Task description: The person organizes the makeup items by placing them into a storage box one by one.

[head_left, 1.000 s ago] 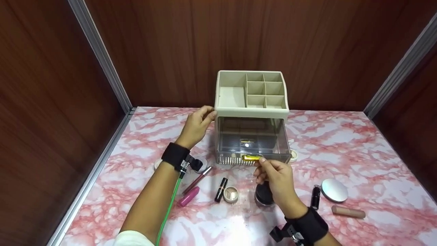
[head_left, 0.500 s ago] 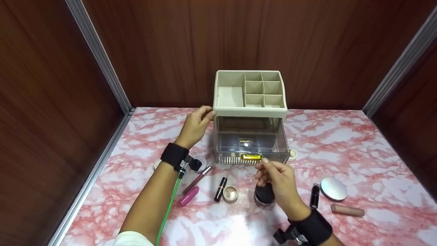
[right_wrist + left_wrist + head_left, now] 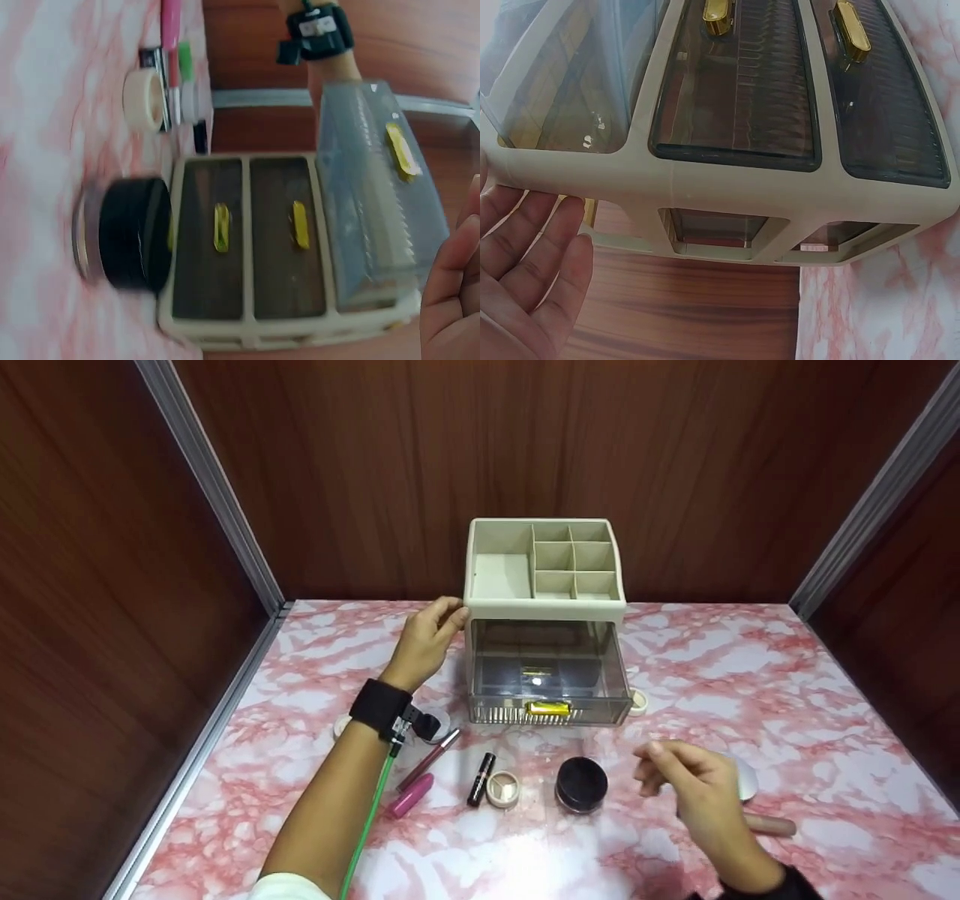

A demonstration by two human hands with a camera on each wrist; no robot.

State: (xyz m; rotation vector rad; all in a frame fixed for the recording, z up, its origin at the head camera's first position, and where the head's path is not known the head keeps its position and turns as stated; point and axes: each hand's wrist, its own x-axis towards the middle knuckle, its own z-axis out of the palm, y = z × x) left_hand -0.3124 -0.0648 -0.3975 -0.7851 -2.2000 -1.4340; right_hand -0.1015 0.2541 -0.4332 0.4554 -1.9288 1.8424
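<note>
A cream organizer (image 3: 546, 604) with divided top compartments stands at the back; its top smoky clear drawer (image 3: 551, 667) is pulled out, gold handle (image 3: 549, 709) at the front. My left hand (image 3: 424, 641) rests its fingertips against the organizer's left side; in the left wrist view the hand (image 3: 536, 262) touches the cream frame (image 3: 652, 176). My right hand (image 3: 697, 795), fingers loosely bent and holding nothing, is over the table to the right, near a silver round compact (image 3: 747, 780) and a beige tube (image 3: 772, 825) that it partly covers. Two closed drawers show in the right wrist view.
In front of the organizer lie a black-lidded jar (image 3: 581, 784), a small round pot (image 3: 502, 790), a black tube (image 3: 481, 780), a pink tube (image 3: 412, 796) and a dark red pencil-like tube (image 3: 429, 760). A cream round item (image 3: 637, 703) sits right of the drawer. Wood panels surround the table.
My right hand has let go of the drawer's gold handle and moved right, over the compact and beige tube. My left hand stays at the organizer's side, and the drawer remains pulled out.
</note>
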